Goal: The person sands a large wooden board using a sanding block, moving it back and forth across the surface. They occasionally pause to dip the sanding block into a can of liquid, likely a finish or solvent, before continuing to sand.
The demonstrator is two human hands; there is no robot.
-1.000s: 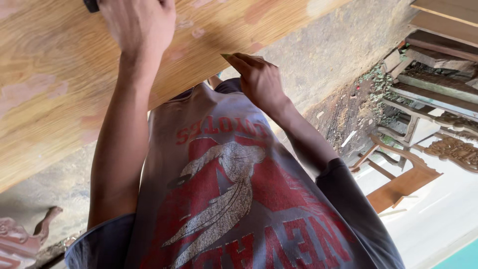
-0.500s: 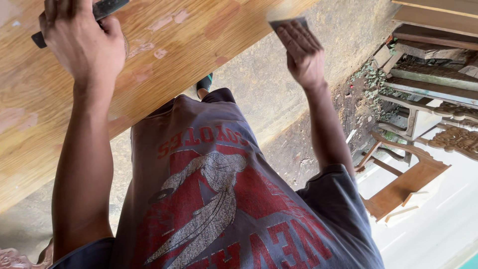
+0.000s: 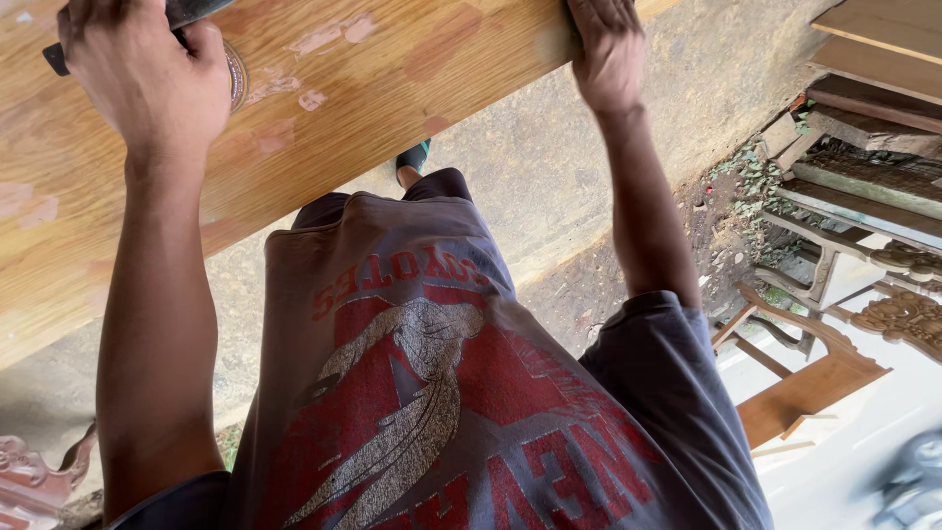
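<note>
Our left hand (image 3: 147, 83) is shut tight around a dark tool (image 3: 56, 59). Only the end of its handle pokes out past our knuckles, and a bit more of it shows at the top edge of the view. Just beside our thumb there is a small round shiny thing (image 3: 236, 75) lying against the wood. We cannot tell what it is.

Our right hand (image 3: 603, 54) is up at the near edge of the wooden board (image 3: 392, 98). The palm sits on the edge, but the fingers run out of the view, so we cannot tell if they are open, curled over the wood, or holding something small.

The wooden board is big and flat, right in front of us at chest height, and it slants across the top left of the view. It has pale pink patches (image 3: 314, 41) dotted over it, like spots that were filled in.

We think we are in the middle of working on the top of the board, with the tool pressed down near one patch. A good next move would need the right hand to keep the board from sliding, and the tool to stay flat so it does not dig into the wood.

Below us we see our grey shirt (image 3: 422, 393), one foot (image 3: 412, 162) on the hard ground (image 3: 549, 177), and carved wooden furniture (image 3: 834, 334) off to the right.
</note>
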